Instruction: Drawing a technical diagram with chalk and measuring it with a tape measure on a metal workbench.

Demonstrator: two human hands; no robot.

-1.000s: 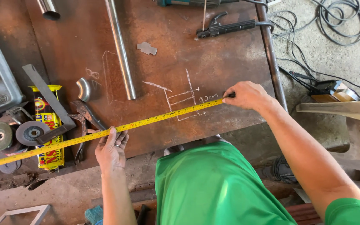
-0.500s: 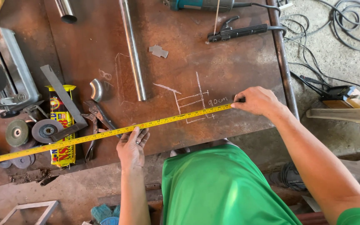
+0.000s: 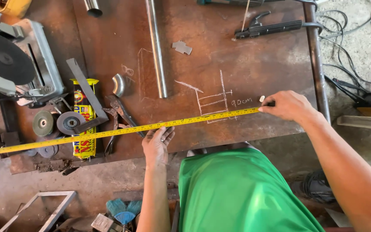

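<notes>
Both hands (image 3: 157, 144) (image 3: 286, 105) pinching tape measure (image 3: 108, 133) — taut

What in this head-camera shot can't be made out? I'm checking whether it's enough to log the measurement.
Head view only:
- Tape measure marks: too small to read.
- Tape's case: hidden inside the right hand.
- Tape's far end: cut off by the left edge.
- Left hand fingertips: covered by the tape.
- Chop saw: cropped at the left edge.

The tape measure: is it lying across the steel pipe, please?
No, the tape measure runs below the pipe's lower end, apart from it.
</notes>
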